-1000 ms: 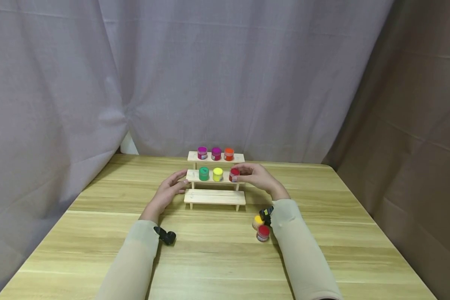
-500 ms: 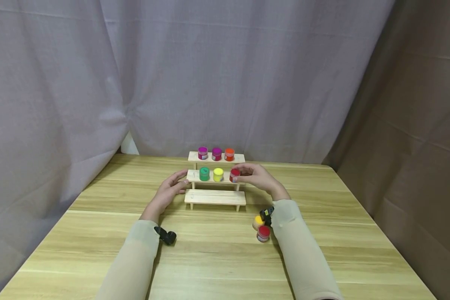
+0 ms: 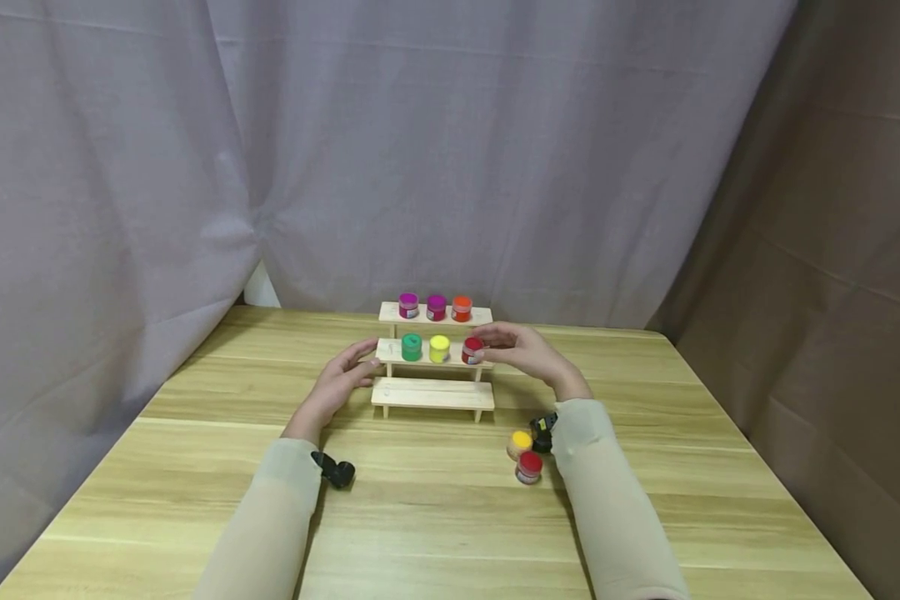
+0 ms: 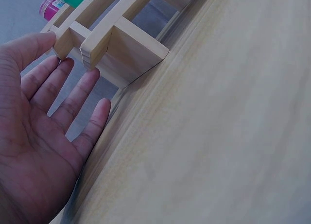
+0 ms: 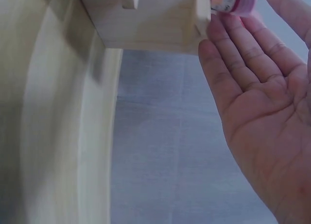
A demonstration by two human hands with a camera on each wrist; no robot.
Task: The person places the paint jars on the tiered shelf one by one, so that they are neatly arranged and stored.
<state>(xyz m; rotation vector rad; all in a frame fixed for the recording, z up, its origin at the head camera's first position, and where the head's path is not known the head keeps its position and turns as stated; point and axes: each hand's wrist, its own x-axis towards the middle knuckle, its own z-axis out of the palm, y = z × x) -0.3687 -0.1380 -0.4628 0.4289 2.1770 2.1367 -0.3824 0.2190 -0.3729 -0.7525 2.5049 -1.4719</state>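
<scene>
A three-tier wooden stand (image 3: 432, 392) stands at the back of the table. On its middle tier a green paint jar (image 3: 411, 347), a yellow jar (image 3: 439, 348) and a dark red jar (image 3: 472, 351) stand in a row. My right hand (image 3: 532, 357) is beside the dark red jar, fingers extended and thumb apart from it in the right wrist view, where the jar (image 5: 235, 1) is cut off by the top edge. At the stand's left end, my left hand (image 4: 43, 122) has its fingers spread, with fingertips right at the ends of the tiers.
Two magenta jars (image 3: 437, 307) and an orange jar (image 3: 461, 308) sit on the top tier. Near my right cuff, a yellow-orange jar (image 3: 520, 443) and another red jar (image 3: 528, 467) stand on the wooden table (image 3: 420, 517). Grey curtain (image 3: 450, 150) hangs behind.
My right hand has loosened from the dark red jar and shifted slightly right, its wrist uncovering more of the yellow-orange jar. The left hand stays at the stand; the head view drifts slightly.
</scene>
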